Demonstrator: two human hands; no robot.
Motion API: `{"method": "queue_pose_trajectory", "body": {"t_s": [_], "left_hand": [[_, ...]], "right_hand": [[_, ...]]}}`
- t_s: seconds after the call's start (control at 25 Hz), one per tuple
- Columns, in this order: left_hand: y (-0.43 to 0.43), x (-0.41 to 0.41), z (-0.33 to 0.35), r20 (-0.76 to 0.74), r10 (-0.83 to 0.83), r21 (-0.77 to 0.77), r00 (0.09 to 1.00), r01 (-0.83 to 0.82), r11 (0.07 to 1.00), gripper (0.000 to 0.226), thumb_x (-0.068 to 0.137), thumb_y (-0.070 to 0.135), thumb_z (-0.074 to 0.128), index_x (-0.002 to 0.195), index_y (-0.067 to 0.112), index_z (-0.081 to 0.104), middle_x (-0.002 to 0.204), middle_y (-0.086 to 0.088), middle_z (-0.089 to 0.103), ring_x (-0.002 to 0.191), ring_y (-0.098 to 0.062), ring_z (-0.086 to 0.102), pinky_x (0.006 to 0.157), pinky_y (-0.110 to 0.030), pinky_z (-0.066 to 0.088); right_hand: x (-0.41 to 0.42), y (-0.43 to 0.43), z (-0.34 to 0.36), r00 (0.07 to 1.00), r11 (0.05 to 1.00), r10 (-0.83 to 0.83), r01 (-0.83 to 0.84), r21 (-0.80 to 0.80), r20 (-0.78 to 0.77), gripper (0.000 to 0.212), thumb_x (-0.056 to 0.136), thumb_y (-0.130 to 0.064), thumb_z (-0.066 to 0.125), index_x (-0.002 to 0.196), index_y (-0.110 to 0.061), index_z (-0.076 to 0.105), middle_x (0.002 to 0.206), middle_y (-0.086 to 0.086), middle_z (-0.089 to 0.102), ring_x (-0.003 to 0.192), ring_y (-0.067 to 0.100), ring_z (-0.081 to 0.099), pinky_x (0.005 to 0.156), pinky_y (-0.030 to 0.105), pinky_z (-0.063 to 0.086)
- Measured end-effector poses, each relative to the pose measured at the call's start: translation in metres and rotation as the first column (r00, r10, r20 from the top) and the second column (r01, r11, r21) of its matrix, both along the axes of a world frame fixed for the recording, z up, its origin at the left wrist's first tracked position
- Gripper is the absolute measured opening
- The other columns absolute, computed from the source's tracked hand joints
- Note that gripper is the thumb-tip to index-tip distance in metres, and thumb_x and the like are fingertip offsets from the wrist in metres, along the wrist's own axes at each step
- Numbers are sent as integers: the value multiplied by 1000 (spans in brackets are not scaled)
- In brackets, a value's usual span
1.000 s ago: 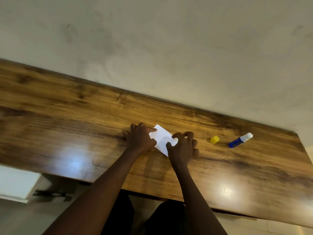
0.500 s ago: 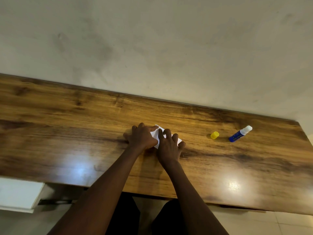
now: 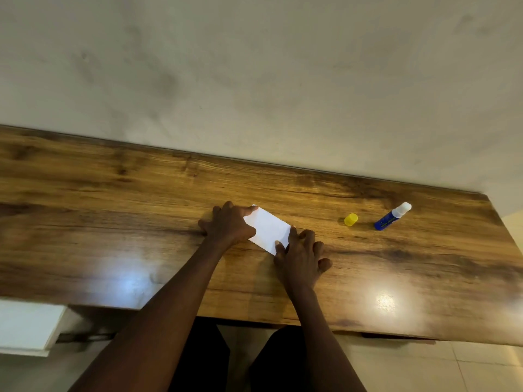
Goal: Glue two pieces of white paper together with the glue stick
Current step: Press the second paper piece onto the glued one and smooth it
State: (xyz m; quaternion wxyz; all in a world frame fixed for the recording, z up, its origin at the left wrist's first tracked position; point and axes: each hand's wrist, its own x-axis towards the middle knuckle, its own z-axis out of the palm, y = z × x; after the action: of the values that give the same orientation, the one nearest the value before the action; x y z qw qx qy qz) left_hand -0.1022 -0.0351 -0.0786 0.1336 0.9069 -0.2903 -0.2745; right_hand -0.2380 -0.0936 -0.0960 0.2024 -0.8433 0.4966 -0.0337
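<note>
A small white paper rectangle [image 3: 267, 229] lies flat on the wooden table [image 3: 113, 222]; I cannot tell whether it is one sheet or two stacked. My left hand [image 3: 226, 226] presses on its left end with thumb and fingers spread over the edge. My right hand [image 3: 301, 254] presses its lower right corner with the fingertips. The blue glue stick [image 3: 392, 216], uncapped with its white tip showing, lies on its side at the right. Its yellow cap [image 3: 351, 219] sits just left of it.
A plain pale wall [image 3: 254, 80] rises right behind the table's far edge. A white block [image 3: 28, 326] sits below the table at the lower left. My dark-clothed legs [image 3: 240, 360] show under the near edge.
My right hand slid over the paper's middle, then drew back to its lower right corner, uncovering the white face. The left hand stayed on the left end.
</note>
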Motion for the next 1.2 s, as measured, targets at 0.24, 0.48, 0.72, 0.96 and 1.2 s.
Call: {"method": "queue_pose_trajectory", "body": {"t_s": [0.24, 0.48, 0.72, 0.96, 1.2], "left_hand": [[14, -8, 0, 132, -19, -33, 991, 23, 999, 60, 71, 27, 69, 127, 29, 48, 133, -7, 46, 125, -30, 38, 103, -59, 23], [17, -26, -11, 118, -132, -229, 984, 156, 961, 61, 76, 35, 66, 132, 24, 43, 120, -11, 50, 112, -26, 46, 93, -41, 37], [4, -18, -10, 86, -294, -52, 952, 299, 953, 66, 78, 36, 61, 137, 34, 30, 118, -10, 45, 111, -28, 44, 88, -42, 41], [1, -21, -12, 96, -251, -10, 963, 253, 967, 68, 76, 37, 64, 136, 35, 32, 124, -10, 45, 117, -28, 43, 93, -43, 42], [-2, -21, -10, 58, -221, -16, 973, 222, 975, 67, 76, 35, 67, 135, 31, 36, 133, -11, 43, 122, -29, 41, 100, -44, 38]], "right_hand": [[-5, -31, 2, 973, 974, 227, -226, 37, -40, 48, 88, -31, 50, 133, -28, 34, 136, 5, 30, 121, 30, 24, 97, 50, 29], [9, -59, 6, 839, 854, 514, -519, 19, -177, 50, 88, -25, 49, 133, -40, 32, 142, 3, 25, 120, 30, 22, 95, 45, 25], [-2, -53, 0, 914, 914, 396, -402, -62, -84, 42, 87, -27, 51, 127, -38, 43, 139, 4, 27, 119, 28, 21, 91, 44, 22], [-34, -27, -4, 962, 951, 265, -271, -147, -64, 38, 88, -15, 46, 121, -35, 48, 139, 1, 28, 118, 26, 21, 91, 46, 22], [-34, 24, -2, 907, 907, 408, -416, -63, -103, 45, 91, -29, 39, 134, -25, 28, 152, -2, 12, 132, 28, 16, 98, 47, 19]]}}
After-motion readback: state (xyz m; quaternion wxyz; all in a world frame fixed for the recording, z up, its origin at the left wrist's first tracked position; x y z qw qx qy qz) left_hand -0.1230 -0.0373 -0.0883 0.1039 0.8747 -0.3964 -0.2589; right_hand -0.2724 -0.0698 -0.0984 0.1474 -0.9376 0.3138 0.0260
